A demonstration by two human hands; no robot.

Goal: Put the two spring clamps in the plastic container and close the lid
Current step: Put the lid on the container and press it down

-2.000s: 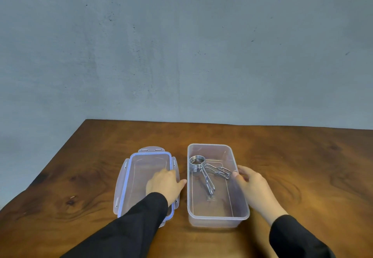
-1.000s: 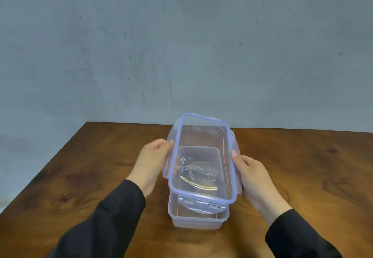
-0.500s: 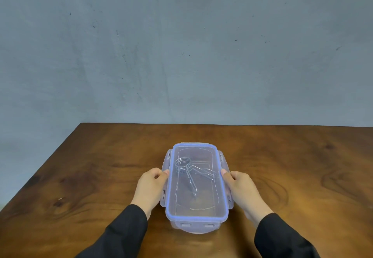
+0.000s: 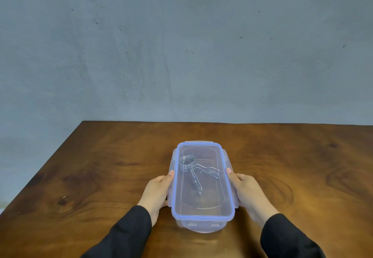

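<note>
Resting on the box (image 4: 201,222) at table (image 4: 101,167) centre, lid (image 4: 202,179) sits over both clamps (image 4: 193,170), left hand (image 4: 158,190) and right hand (image 4: 247,192) pressing its long sides; side latches probably still need snapping.

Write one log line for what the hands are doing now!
lid: on container | spring clamps: inside | left hand: on left side latch | right hand: on right side latch | table
</note>
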